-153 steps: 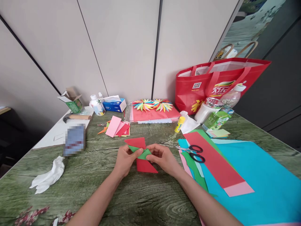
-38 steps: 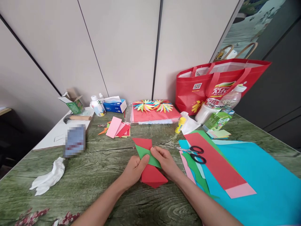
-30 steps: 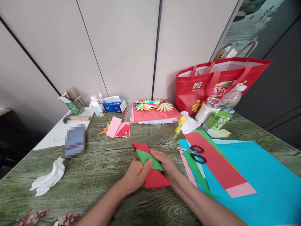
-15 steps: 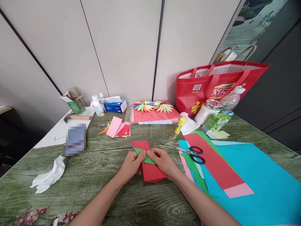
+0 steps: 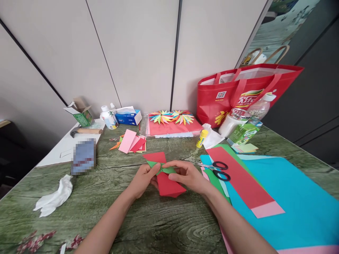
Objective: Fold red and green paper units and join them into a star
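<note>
A piece of folded paper, red at both ends with a green band across its middle, is held above the table in front of me. My left hand pinches its left side, thumb on top of the green band and the other fingers underneath. On the right side, my right hand has its index finger stretched along the band's upper edge and its thumb near the lower edge, both touching the paper. Black-handled scissors lie to the right, on a red paper strip and other sheets.
Large blue paper covers the right side. Behind stand a yellow glue stick, a red bag, and two folded paper stars on packed paper. Pink and red paper pieces, a hammer and crumpled tissue lie leftward.
My right hand has loosened from a tight pinch at the middle, its index finger and thumb now spread along the green band. The paper has shifted slightly left and up in view.
</note>
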{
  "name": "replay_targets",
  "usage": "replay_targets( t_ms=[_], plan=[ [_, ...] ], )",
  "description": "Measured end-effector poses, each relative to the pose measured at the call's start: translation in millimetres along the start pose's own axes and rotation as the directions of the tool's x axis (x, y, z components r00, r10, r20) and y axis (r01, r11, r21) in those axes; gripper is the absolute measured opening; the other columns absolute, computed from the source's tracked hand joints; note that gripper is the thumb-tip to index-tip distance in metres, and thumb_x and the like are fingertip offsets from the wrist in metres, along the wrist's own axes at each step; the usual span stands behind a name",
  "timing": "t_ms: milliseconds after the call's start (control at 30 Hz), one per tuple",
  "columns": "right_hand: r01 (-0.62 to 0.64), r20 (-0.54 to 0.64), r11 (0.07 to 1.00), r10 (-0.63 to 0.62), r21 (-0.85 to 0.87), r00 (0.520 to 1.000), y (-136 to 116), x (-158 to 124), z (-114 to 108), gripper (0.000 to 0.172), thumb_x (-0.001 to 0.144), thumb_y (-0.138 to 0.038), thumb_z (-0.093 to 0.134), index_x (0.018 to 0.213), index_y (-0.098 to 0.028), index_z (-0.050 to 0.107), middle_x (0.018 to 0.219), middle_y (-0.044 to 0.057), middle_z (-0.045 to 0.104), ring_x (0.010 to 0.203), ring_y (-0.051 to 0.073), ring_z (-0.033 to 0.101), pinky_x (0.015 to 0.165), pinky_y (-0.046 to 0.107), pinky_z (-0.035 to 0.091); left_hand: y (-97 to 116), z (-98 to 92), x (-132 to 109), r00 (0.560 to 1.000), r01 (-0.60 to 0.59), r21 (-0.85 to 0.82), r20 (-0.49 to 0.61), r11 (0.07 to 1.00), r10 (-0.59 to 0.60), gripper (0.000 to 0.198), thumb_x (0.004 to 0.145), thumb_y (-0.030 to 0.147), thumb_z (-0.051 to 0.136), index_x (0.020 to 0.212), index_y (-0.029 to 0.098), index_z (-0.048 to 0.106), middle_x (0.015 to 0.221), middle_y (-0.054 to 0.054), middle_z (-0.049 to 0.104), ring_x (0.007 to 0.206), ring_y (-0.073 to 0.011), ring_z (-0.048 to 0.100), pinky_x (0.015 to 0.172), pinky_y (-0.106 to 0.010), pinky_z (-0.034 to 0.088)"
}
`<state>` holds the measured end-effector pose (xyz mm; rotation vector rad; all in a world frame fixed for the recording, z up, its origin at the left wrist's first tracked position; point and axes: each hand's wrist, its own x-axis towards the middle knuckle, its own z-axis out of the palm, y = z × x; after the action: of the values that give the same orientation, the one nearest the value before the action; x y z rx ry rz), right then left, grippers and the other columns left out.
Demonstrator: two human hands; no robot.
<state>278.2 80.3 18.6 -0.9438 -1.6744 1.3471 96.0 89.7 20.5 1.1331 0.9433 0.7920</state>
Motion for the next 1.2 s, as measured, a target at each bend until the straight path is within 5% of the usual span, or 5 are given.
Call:
replay_targets(
  t_ms=[367, 533, 700, 1033, 1200],
  plan=[
    [-0.011, 0.013, 0.999, 0.01, 0.046, 1.0, 4.0, 1.1, 3.5, 0.029, 0.081, -0.033, 0.055, 0.107, -0.023, 0.061, 0.076, 0.0, 0.063, 0.055, 0.01, 0.052, 0.054, 0.023, 0.045, -1.9, -5.4, 0.4, 0.985, 0.164, -0.165, 0.074, 0.973, -0.154, 0.038, 0.07, 0.046, 0.063, 0.063, 0.009, 0.062, 0.053, -0.007, 0.063, 0.036, -0.0126, 0.054, 0.033, -0.022, 0.044],
    [0.124, -0.151, 0.974, -0.154, -0.19, 0.976, 4.7, 1.2, 8.6, 0.03, 0.082, -0.027, 0.051, 0.111, -0.026, 0.059, 0.119, 0.007, 0.054, 0.083, 0.015, 0.058, 0.06, 0.023, 0.048, -1.3, -2.5, 1.4, 0.992, 0.13, -0.163, 0.025, 0.978, -0.127, 0.037, 0.067, 0.046, 0.066, 0.063, 0.009, 0.061, 0.05, -0.005, 0.062, 0.035, -0.0123, 0.053, 0.033, -0.022, 0.044],
    [0.174, -0.213, 0.964, -0.216, -0.2, 0.953, 4.9, 1.4, 10.0, 0.033, 0.087, -0.024, 0.04, 0.109, -0.034, 0.061, 0.128, 0.002, 0.046, 0.095, 0.017, 0.056, 0.063, 0.026, 0.05, 2.1, -0.7, -0.2, 0.994, 0.112, -0.142, 0.005, 0.983, -0.112, 0.038, 0.066, 0.047, 0.066, 0.061, 0.009, 0.062, 0.048, -0.005, 0.061, 0.033, -0.0124, 0.051, 0.031, -0.023, 0.043],
    [0.097, -0.086, 0.995, -0.099, -0.026, 0.991, -2.1, 2.3, 3.8, 0.019, 0.082, -0.033, 0.055, 0.079, -0.023, 0.071, 0.121, 0.006, 0.051, 0.108, 0.023, 0.05, 0.077, 0.033, 0.048, -6.3, -4.1, 1.9, 0.978, 0.199, -0.216, 0.103, 0.956, -0.18, 0.033, 0.073, 0.041, 0.062, 0.074, 0.008, 0.065, 0.058, -0.008, 0.065, 0.041, -0.0133, 0.057, 0.04, -0.023, 0.045],
    [0.069, -0.02, 0.995, -0.068, 0.068, 0.997, -0.4, 2.5, 2.7, 0.011, 0.076, -0.028, 0.062, 0.074, -0.022, 0.07, 0.124, 0.004, 0.049, 0.105, 0.022, 0.053, 0.075, 0.032, 0.05, -7.0, -4.2, 2.8, 0.973, 0.23, -0.251, 0.052, 0.94, -0.224, 0.03, 0.068, 0.038, 0.068, 0.065, 0.009, 0.062, 0.054, -0.006, 0.064, 0.039, -0.012, 0.056, 0.038, -0.02, 0.043]
  ],
)
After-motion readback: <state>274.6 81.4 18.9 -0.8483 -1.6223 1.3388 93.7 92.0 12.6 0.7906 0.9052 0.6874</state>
